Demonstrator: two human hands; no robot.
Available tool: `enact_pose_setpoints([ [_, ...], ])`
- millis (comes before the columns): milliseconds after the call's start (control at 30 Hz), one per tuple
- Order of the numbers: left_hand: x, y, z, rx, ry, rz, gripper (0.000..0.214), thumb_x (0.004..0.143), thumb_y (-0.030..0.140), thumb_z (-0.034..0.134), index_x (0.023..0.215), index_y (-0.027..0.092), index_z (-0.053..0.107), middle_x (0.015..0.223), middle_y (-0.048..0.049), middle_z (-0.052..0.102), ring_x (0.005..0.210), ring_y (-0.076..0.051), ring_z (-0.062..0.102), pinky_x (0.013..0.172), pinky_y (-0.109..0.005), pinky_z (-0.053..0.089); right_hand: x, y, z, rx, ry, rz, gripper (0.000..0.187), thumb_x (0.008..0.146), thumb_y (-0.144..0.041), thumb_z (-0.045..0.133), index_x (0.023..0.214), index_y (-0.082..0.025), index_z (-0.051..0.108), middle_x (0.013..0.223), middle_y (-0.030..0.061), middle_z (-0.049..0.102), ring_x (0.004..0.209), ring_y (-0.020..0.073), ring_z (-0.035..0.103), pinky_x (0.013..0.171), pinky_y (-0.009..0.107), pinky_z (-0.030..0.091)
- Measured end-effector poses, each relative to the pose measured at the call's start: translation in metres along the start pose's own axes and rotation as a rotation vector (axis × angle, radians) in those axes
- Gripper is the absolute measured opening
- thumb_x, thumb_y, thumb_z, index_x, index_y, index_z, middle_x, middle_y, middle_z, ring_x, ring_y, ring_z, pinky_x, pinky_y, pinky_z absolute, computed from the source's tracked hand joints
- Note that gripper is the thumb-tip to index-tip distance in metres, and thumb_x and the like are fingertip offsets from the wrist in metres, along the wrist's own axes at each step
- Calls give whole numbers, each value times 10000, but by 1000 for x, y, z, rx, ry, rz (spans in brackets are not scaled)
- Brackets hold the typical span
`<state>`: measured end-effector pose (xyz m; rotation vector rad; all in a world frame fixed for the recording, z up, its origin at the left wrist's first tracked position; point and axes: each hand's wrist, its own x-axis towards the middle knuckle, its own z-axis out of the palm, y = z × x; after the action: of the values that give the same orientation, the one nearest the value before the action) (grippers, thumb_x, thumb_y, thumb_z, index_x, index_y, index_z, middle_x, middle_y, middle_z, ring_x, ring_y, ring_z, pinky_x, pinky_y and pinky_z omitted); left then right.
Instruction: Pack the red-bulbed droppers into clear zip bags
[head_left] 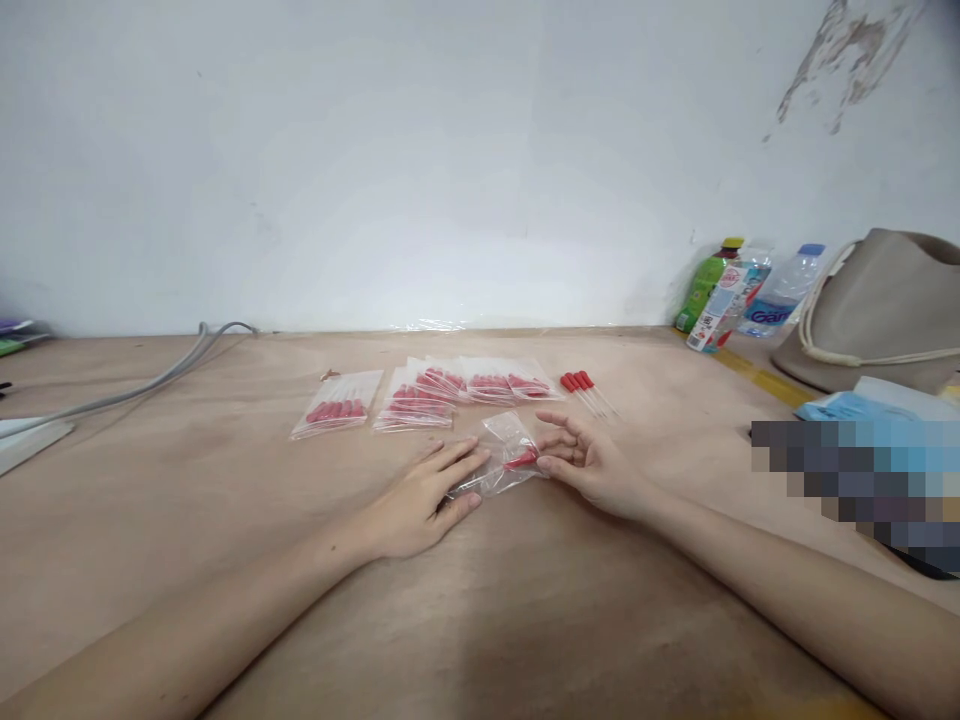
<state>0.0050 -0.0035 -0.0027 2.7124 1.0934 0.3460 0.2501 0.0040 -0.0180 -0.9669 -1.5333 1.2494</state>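
A small clear plastic bag (501,447) lies on the wooden table (525,600) between my hands. My left hand (424,497) rests flat on the bag's left end and pins it down. My right hand (589,462) pinches a red-capped dropper (521,461) at the bag's right end, half inside the bag. Behind them lie several filled bags of red-capped droppers (420,395), one apart on the left (337,404). A few loose droppers (586,390) lie to the right of the bags.
A grey cable (150,380) runs across the far left. Bottles (724,290) stand at the back right by the wall, beside a beige bag (885,310). Blue packaging (862,405) lies at the right edge. The wall is close behind.
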Motion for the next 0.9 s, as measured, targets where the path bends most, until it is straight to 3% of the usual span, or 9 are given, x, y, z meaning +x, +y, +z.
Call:
enact_pose_setpoints([
  [133,0,0,0,5,-13,-2,470,926,382,345,1372,248,281,1437,-70,254,1317,-221,234,1060,-439,232,-1,1,-2,-37,-31,53,647,628,-215,698,1193,-222,382,842,5,602,811,138,609,766,313,491],
  [300,0,0,0,-17,-4,15,472,920,368,367,1371,256,282,1431,-62,270,1311,-219,249,1058,-433,245,2,-1,-1,12,-19,95,466,623,-251,709,1038,-192,504,762,-10,606,700,114,589,687,281,472],
  [400,0,0,-1,-34,-6,30,488,918,354,377,1381,260,253,1437,-53,257,1310,-204,253,1060,-414,251,4,-3,-3,127,19,99,423,651,-285,692,1013,-197,493,740,-25,592,675,95,583,648,247,455],
  [500,0,0,-1,-41,-2,33,482,918,358,380,1376,257,270,1438,-55,254,1308,-208,256,1057,-408,257,5,-2,-6,103,46,49,399,675,-299,665,1001,-200,457,706,-45,553,610,78,563,590,224,434],
  [700,-1,-2,0,-33,-7,18,513,902,432,395,1370,251,290,1437,-69,252,1311,-225,249,1058,-421,250,5,1,-12,-321,-17,35,492,681,-325,621,1087,-206,369,638,-71,490,477,81,477,467,219,368],
  [800,0,-3,0,-3,-32,47,483,908,446,375,1354,267,320,1431,-57,268,1322,-220,219,1080,-463,160,11,-4,-26,-626,104,-44,484,642,-361,645,1055,-189,459,656,-45,524,514,92,472,485,223,360],
  [900,1,-4,0,7,-49,65,462,915,439,363,1344,271,336,1425,-56,280,1324,-210,215,1083,-487,108,26,-9,-55,-847,315,-32,244,693,-375,572,834,-176,583,630,-8,559,579,119,515,531,232,371],
])
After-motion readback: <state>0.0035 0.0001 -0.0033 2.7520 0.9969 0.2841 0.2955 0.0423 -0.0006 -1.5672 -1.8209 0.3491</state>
